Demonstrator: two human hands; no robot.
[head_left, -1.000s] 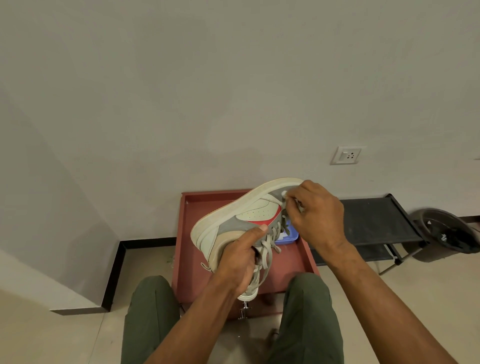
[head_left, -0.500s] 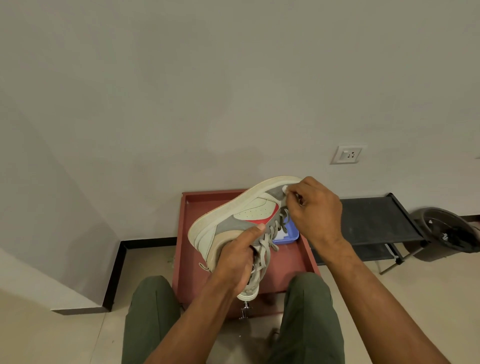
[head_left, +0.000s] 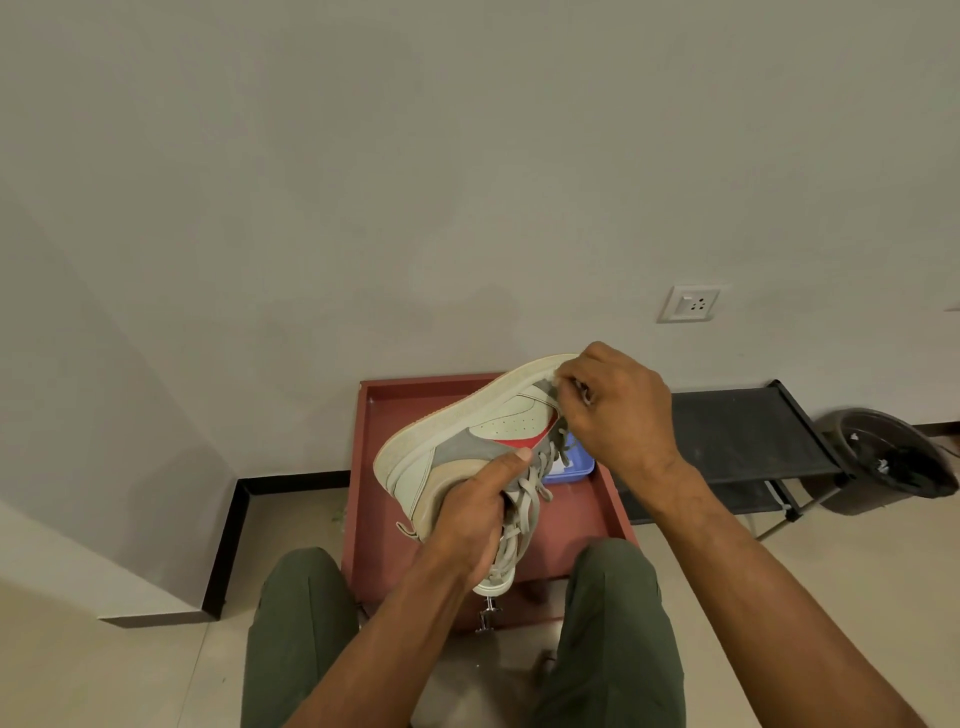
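Observation:
A cream, grey and red high-top sneaker (head_left: 483, 431) is held on its side in the air above a red-brown tray (head_left: 374, 415), sole facing the wall. My left hand (head_left: 475, 512) grips its ankle part, thumb lying along the grey side panel. My right hand (head_left: 615, 410) is curled at the toe end and pinches something small and pale there, at the end of the grey laces (head_left: 530, 493); whether it is a cloth or a lace end is hidden by the fingers.
A blue container (head_left: 574, 465) lies in the tray behind the shoe. A black folding rack (head_left: 748, 431) stands to the right, a dark bin (head_left: 883, 452) beyond it. A wall socket (head_left: 691, 304) sits above. My knees in green trousers (head_left: 306, 613) flank the tray.
The shoe and both hands have shifted slightly up and to the left. The grips look the same.

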